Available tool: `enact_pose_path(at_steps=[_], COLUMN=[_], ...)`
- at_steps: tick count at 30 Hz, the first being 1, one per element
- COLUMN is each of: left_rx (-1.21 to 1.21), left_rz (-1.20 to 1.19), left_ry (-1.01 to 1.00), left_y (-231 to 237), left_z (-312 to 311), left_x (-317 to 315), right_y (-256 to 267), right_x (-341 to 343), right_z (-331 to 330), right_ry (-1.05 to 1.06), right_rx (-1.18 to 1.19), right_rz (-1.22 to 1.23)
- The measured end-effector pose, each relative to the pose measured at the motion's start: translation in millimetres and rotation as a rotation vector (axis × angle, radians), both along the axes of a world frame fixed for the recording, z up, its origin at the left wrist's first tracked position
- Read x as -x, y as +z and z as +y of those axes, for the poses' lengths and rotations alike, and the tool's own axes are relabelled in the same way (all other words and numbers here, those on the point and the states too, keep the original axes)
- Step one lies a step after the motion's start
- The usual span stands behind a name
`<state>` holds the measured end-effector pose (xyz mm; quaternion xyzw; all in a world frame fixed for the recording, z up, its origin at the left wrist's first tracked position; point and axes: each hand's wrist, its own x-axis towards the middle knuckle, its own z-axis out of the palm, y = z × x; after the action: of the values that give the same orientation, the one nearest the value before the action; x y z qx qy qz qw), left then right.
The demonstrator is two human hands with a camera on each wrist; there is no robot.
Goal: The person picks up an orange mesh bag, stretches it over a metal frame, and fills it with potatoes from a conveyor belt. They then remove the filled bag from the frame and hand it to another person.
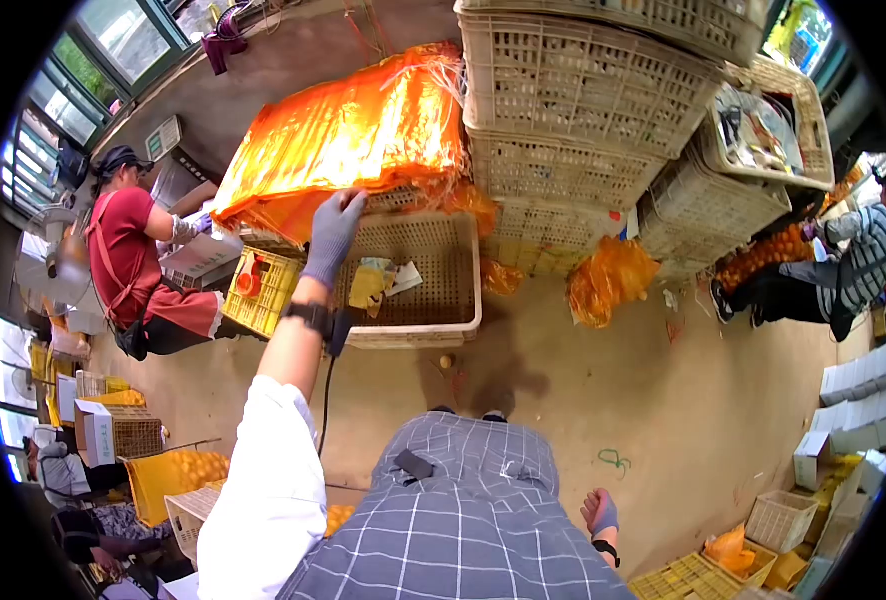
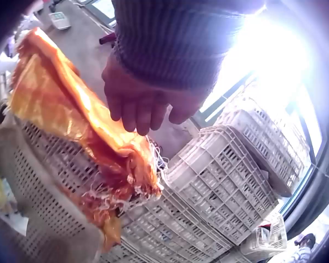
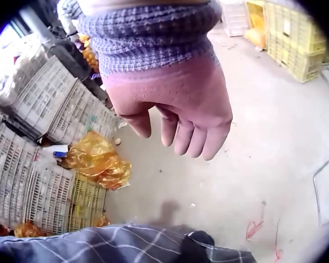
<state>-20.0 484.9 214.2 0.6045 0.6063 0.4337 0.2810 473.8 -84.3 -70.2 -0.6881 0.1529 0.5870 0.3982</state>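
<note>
My gloved left hand (image 1: 334,238) reaches out at the front edge of a stack of shiny orange bags (image 1: 348,125). In the left wrist view its fingers (image 2: 144,116) point down, loosely extended, overlapping the far end of the bags (image 2: 71,104). Nothing shows in its grasp. Below it stands a large crate (image 1: 418,328) with a yellow cloth-like piece (image 1: 368,290) and a white scrap inside. My right hand (image 1: 599,510) hangs at my side over the floor. Seen from the right wrist, its gloved fingers (image 3: 197,142) curl loosely around nothing.
Tall stacks of plastic crates (image 1: 573,100) rise ahead. An orange plastic bag (image 1: 611,280) lies on the floor beside them. A person in a red top (image 1: 128,240) works at the left near a yellow crate (image 1: 263,290); another person (image 1: 843,260) bends at the right.
</note>
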Motion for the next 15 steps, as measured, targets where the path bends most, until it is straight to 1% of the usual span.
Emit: enact_pose_path(at_steps=[1, 3, 4, 5, 6, 7, 8, 9, 11, 12, 13, 14, 15], left_rx=[0.059, -0.045, -0.049, -0.059, -0.099, -0.048, -0.110, -0.170, -0.249, -0.293, -0.348, -0.357, -0.369], left_rz=[0.145, 0.306, 0.376, 0.443, 0.575, 0.665, 0.718, 0.770, 0.889, 0.941, 0.933, 0.920, 0.906], left_ry=[0.031, -0.024, -0.071, -0.121, -0.192, -0.210, -0.251, -0.302, -0.290, -0.279, -0.268, -0.274, -0.270], left_y=[14.9, 6.4, 5.5, 5.8, 4.4, 0.4, -11.0, -19.4, -33.7, -38.2, -55.7, -57.0, -51.9], left_z=[22.4, 77.7, 97.7, 120.4, 145.2, 166.9, 189.9, 206.5, 226.7, 237.9, 260.9, 266.3, 270.8], left_x=[-8.5, -13.8, -20.5, -26.7, -32.1, -38.3, -42.1, -46.5, -50.6, -52.8, -48.5, -47.7, -45.9], right_y=[-0.3, 10.4, 45.5, 58.2, 65.0, 72.2, 81.9, 95.6, 118.6, 111.0, 99.0, 85.6, 76.9], right_x=[-11.9, -24.9, -12.9, -15.3, -16.8, -14.5, -6.3, 9.8, 51.3, 66.3, 90.1, 116.2, 144.5], right_z=[18.9, 49.3, 77.8, 90.4, 104.4, 115.0, 122.4, 128.6, 138.1, 122.6, 108.6, 95.2, 89.3], right_ry=[0.025, 0.068, 0.009, -0.006, -0.026, -0.052, -0.071, -0.128, -0.257, -0.244, -0.302, -0.356, -0.415], right_rx=[-0.030, -0.078, -0.060, -0.069, -0.081, -0.091, -0.069, -0.053, -0.007, -0.042, -0.035, -0.026, -0.043], right_rz=[-0.038, -0.111, -0.221, -0.247, -0.275, -0.302, -0.354, -0.387, -0.454, -0.413, -0.396, -0.379, -0.227])
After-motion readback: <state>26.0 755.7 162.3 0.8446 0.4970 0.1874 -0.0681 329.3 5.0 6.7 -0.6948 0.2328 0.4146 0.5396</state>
